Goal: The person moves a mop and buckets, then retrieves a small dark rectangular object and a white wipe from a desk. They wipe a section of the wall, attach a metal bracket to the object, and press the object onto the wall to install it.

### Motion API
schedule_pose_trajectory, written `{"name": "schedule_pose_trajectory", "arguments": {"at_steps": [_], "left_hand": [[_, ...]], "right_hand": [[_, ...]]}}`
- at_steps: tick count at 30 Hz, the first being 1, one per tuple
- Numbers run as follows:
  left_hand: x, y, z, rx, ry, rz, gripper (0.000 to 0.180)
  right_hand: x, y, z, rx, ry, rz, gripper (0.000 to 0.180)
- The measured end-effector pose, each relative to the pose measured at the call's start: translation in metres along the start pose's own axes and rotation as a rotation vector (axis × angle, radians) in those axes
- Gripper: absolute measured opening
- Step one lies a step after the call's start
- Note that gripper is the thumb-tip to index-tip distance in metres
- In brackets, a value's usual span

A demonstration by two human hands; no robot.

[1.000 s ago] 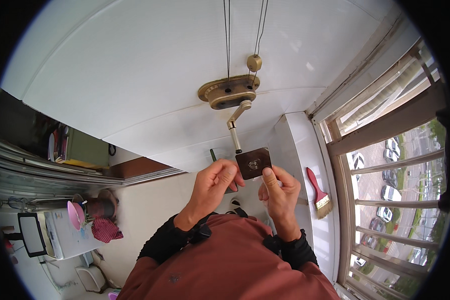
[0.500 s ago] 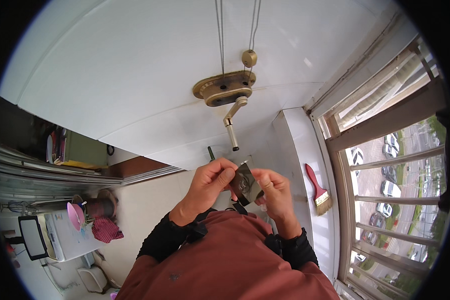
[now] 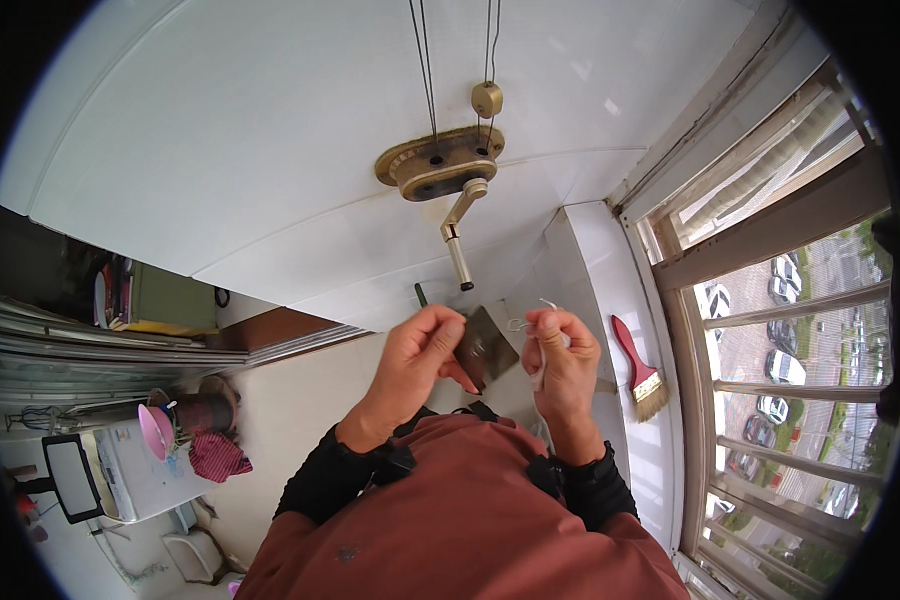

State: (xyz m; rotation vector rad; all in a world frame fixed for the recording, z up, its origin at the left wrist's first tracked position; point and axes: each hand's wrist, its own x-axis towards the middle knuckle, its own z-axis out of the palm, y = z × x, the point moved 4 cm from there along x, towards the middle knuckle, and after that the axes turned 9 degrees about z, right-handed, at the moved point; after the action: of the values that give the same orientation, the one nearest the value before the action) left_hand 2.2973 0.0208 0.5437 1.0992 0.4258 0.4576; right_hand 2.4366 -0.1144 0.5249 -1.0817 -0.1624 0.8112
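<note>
My left hand (image 3: 405,365) pinches a flat, dark, shiny square piece (image 3: 488,350) between thumb and fingers, just in front of my apron. Its exact kind I cannot make out. A little to the right, my right hand (image 3: 565,365) is closed on a thin pale looped strand (image 3: 517,325); whether it is wire or plastic is unclear. Something whitish also shows under those fingers. The two hands are apart. Just beyond my left fingers a slim green stick-like thing (image 3: 420,294) shows, its lower part hidden.
A brass hand-crank winch (image 3: 440,165) with cables juts from the white wall ahead. A red-handled paintbrush (image 3: 638,370) lies on the white ledge at right, beside a barred window (image 3: 800,400). Back left stand a white appliance (image 3: 155,470) and a pink bowl-like item (image 3: 156,432).
My right hand has come away from the dark square piece and moved right, with the pale strand now showing in its fingers. My left hand still holds the square.
</note>
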Motion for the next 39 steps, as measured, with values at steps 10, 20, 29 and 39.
{"name": "schedule_pose_trajectory", "arguments": {"at_steps": [10,20,29,39], "left_hand": [[-0.003,0.014,0.007,0.298,0.175,0.265,0.016],[-0.011,0.024,0.017,0.405,0.099,0.309,0.014],[-0.018,0.023,0.020,0.537,0.075,0.412,0.014],[-0.018,0.017,0.024,0.345,0.128,0.419,0.013]], "right_hand": [[-0.045,-0.037,0.015,-0.417,0.010,-0.288,0.017],[-0.045,-0.025,0.033,-0.868,-0.042,-0.605,0.017],[-0.050,-0.025,0.032,-0.938,0.089,-0.617,0.014],[-0.054,-0.029,0.027,-0.906,0.144,-0.579,0.012]]}}
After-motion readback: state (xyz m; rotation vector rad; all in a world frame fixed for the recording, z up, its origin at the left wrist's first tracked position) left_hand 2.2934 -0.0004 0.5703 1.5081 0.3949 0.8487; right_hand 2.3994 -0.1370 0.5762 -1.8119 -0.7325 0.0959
